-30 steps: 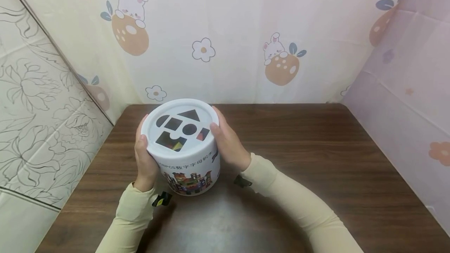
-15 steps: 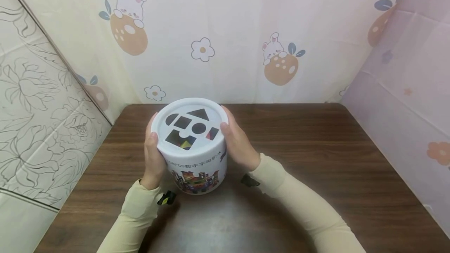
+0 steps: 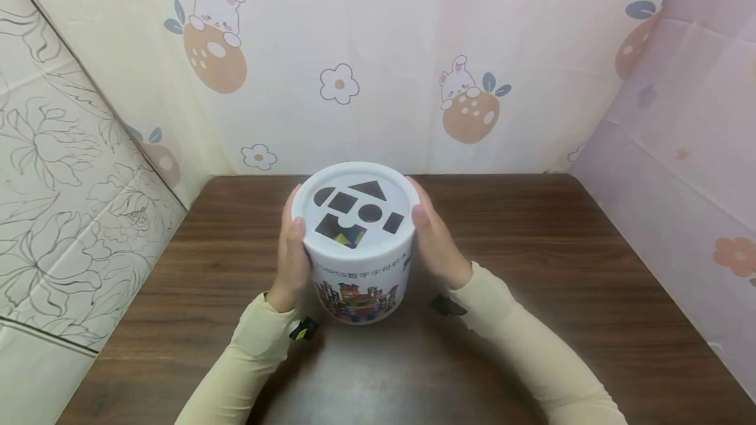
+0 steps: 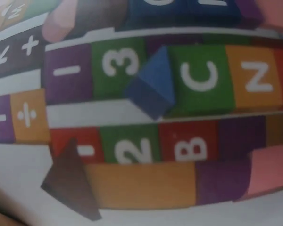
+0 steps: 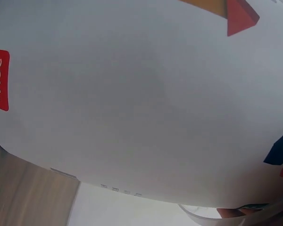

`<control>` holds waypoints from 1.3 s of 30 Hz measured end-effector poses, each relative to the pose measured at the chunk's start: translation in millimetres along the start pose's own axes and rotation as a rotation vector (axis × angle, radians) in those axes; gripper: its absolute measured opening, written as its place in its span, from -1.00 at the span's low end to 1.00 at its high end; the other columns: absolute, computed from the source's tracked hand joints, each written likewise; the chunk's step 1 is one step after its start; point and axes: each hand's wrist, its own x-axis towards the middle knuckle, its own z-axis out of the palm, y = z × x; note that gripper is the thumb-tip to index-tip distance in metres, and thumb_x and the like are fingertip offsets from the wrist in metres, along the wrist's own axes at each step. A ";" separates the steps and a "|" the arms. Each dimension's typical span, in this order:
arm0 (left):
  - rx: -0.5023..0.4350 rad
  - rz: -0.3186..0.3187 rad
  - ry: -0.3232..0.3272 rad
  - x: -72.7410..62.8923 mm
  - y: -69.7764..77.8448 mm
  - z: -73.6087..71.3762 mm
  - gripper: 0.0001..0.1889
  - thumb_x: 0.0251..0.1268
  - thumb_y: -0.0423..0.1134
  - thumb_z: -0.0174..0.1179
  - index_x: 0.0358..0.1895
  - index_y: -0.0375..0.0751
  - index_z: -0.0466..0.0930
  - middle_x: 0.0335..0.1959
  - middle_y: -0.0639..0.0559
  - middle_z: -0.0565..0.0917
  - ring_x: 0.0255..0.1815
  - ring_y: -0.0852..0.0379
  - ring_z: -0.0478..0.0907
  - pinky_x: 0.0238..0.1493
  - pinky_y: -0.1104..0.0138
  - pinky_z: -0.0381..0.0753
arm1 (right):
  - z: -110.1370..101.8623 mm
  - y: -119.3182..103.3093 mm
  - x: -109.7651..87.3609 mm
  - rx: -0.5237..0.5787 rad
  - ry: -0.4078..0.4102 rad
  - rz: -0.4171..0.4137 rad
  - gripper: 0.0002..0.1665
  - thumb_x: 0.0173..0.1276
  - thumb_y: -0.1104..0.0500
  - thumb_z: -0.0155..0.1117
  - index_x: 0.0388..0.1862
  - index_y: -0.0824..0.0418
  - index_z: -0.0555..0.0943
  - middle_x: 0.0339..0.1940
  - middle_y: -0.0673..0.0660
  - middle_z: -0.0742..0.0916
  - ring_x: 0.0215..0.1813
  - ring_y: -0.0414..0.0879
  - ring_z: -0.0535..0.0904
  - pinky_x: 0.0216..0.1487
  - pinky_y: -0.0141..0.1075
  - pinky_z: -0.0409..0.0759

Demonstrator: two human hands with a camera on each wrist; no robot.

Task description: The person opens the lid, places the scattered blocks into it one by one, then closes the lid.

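Note:
A white cylindrical bucket (image 3: 360, 271) with printed coloured blocks and Chinese lettering stands on the table. Its white lid (image 3: 397, 197) has several cut-out shapes, among them a triangle and a circle. Through the largest hole, yellow and dark blue pieces (image 3: 350, 237) show inside. My left hand (image 3: 292, 258) grips the bucket's left side, and my right hand (image 3: 438, 241) holds the opposite side, both thumbs near the lid's rim. Most fingers are hidden behind the bucket. Its printed wall (image 4: 141, 186) fills the left wrist view; plain white wall (image 5: 127, 94) dominates the right wrist view.
The brown wooden table (image 3: 561, 281) extends to both sides of the bucket. Behind it hangs a pale curtain (image 3: 390, 123) with rabbits and flowers. Floral white tiles (image 3: 65, 162) line the left side.
Both hands have moved the bucket to the right across the table, from left of centre to near the middle. Their hold looks the same.

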 end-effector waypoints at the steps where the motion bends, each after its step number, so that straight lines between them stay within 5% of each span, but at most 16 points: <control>1: -0.001 0.000 -0.009 0.5 -0.6 3.0 -0.35 0.40 -0.09 -0.35 0.54 -0.19 -0.01 0.47 -0.16 0.23 0.41 -0.03 0.22 0.45 0.26 0.14 | -2.9 0.0 -1.6 0.000 0.009 0.006 -0.35 0.56 -0.11 -0.44 0.57 -0.02 0.06 0.52 0.05 0.31 0.53 -0.08 0.18 0.54 0.06 0.06; 12: -0.028 -0.041 -0.107 4.4 -6.5 32.5 -0.31 0.36 -0.01 -0.33 0.57 -0.05 -0.09 0.49 -0.09 0.20 0.40 -0.07 0.24 0.45 -0.06 0.14 | -38.1 1.5 -15.7 -0.030 0.124 0.125 -0.41 0.54 -0.04 -0.26 0.50 -0.06 0.25 0.44 0.01 0.45 0.40 -0.12 0.35 0.47 0.03 0.22; 22: -0.019 -0.073 -0.156 2.9 -6.1 48.2 -0.28 0.35 0.03 -0.32 0.58 -0.04 -0.15 0.50 -0.08 0.19 0.40 -0.11 0.26 0.43 -0.10 0.20 | -56.5 0.7 -23.4 -0.026 0.176 0.157 -0.42 0.49 0.00 -0.18 0.47 -0.04 0.33 0.38 0.04 0.51 0.29 -0.18 0.43 0.28 -0.43 0.38; 28: -0.006 -0.099 -0.174 4.0 -1.7 44.7 -0.29 0.35 0.01 -0.28 0.57 -0.02 -0.12 0.50 -0.05 0.19 0.41 -0.06 0.25 0.44 -0.09 0.19 | -61.0 1.0 -23.3 -0.053 0.133 0.118 -0.44 0.52 0.00 -0.21 0.47 -0.07 0.33 0.38 0.03 0.51 0.34 -0.17 0.41 0.37 -0.34 0.32; 34: 0.048 -0.163 -0.219 7.7 7.9 33.8 -0.32 0.37 0.00 -0.18 0.56 0.10 -0.04 0.51 0.07 0.18 0.48 0.06 0.16 0.49 -0.07 0.07 | -75.2 2.9 -23.0 -0.074 0.042 0.099 -0.46 0.57 -0.01 -0.24 0.47 -0.13 0.32 0.40 -0.05 0.50 0.43 -0.17 0.36 0.48 0.01 0.21; 39: 0.310 -0.035 -0.297 10.8 6.8 11.0 -0.36 0.49 0.12 -0.24 0.57 0.08 0.00 0.57 0.08 0.12 0.63 0.02 -0.15 0.55 -0.12 -0.24 | -95.3 4.6 -24.6 -0.234 0.049 0.124 -0.48 0.58 -0.02 -0.20 0.46 -0.09 0.35 0.44 -0.01 0.48 0.49 -0.06 0.32 0.46 0.16 0.19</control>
